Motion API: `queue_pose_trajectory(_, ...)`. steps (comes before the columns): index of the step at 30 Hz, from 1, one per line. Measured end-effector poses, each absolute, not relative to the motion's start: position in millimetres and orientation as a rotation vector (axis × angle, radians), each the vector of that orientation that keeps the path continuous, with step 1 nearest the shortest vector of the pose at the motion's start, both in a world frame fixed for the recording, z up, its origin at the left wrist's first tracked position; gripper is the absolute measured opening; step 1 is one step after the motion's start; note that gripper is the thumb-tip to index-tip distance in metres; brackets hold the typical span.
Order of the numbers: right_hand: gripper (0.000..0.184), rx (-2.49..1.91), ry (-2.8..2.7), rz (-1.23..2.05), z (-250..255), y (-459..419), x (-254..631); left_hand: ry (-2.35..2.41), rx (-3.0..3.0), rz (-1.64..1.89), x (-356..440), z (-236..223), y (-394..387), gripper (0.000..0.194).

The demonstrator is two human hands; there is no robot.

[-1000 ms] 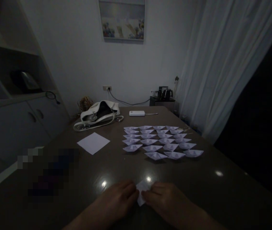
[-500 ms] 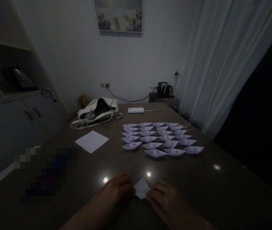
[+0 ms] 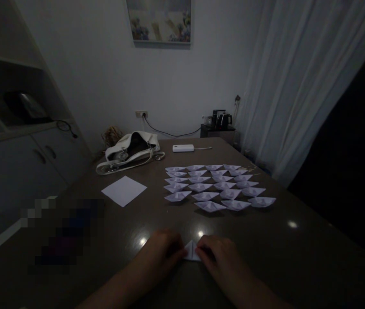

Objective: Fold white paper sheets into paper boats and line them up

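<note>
Although boats fill a good part of the table, some paper remains unfolded: the sheet, at ten o'clock from the hands, lies flat, with no crease that I can make out (whether it is one layer or several, I cannot tell). Beyond it, towards eleven o'clock, the bag sits gaping, apart from the paper. Next comes the left hand, low at about nine o'clock from the piece between the hands; its thumb and fingertips pinch that piece's left edge. The piece itself, a small triangle, rests at or just above the table, apex towards twelve, a line down its middle; folded more than once, I judge, but not yet boat-shaped. Straight past it, near twelve o'clock at the far end, lies a white box. The right hand, at three o'clock from the triangle, pinches its right edge between thumb and forefinger, the other fingers curled. From twelve round to two stand the finished boats, over twenty in four columns, the leftmost column one short at its near end.
</note>
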State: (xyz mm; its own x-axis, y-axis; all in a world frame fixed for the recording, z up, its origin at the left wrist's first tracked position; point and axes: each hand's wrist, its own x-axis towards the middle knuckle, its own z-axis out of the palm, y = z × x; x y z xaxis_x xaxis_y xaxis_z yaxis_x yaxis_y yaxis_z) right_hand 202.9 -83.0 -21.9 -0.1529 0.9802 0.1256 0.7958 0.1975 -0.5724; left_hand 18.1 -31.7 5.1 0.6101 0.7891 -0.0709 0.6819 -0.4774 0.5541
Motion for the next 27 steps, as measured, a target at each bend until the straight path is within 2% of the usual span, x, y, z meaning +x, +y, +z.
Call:
queue_pose_trajectory(6, 0.009, -1.752, -2.093, 0.466, -19.5, -82.7, 197.1, 1.211, 2.234, 0.184, 23.8, 2.1, -27.1, 0.014)
queue_pose_trajectory(10, 0.008, -1.896, -2.264, 0.255, -17.6, -82.5, 195.4, 1.233, 2.25, 0.195, 25.6, -3.9, -28.9, 0.009)
queue_pose_trajectory(13, 0.009, -1.943, -2.301, 0.134, -16.9, -82.5, 198.3, 1.203, 2.306, 0.305, 25.7, -7.8, -32.2, 0.016)
queue_pose_trajectory(20, 0.011, -1.876, -2.226, 0.341, -8.4, -86.2, 208.8, 1.168, 2.345, 0.347, 24.6, -11.4, -37.3, 0.019)
queue_pose_trajectory(23, 0.018, -1.804, -2.203, 0.409, -5.6, -90.1, 215.2, 1.165, 2.326, 0.366, 24.3, -14.1, -36.6, 0.025)
queue_pose_trajectory(27, 0.043, -1.701, -2.351, 0.315, -10.7, -96.7, 220.8, 1.196, 2.341, 0.371, 24.0, -12.0, -35.0, 0.024)
